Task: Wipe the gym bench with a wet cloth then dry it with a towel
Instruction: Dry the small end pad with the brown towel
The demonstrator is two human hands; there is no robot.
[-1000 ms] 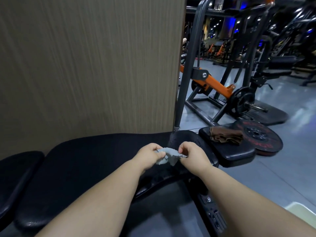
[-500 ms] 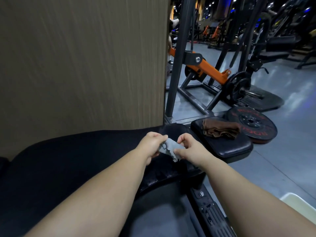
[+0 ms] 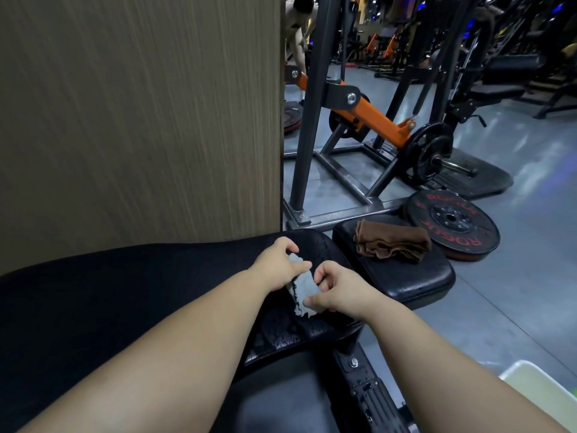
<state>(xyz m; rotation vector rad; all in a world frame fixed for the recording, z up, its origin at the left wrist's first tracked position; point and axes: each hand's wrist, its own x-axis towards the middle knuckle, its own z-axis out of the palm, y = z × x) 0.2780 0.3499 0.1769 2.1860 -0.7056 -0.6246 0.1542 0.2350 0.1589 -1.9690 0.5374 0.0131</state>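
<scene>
The left hand and right hand are both pinching the grey wet cloth in curled fingers just above the gym bench, seemingly spreading it out for wiping. The brown towel is lying folded on the smaller pad beside it, probably waiting for drying. A weight plate is lying just beyond the towel.

Commercial gym: padded bench, plate-loaded machine, weight plate on floor.

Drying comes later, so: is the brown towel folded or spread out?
Folded: the brown towel lies in a layered bundle on the small black pad.
</scene>
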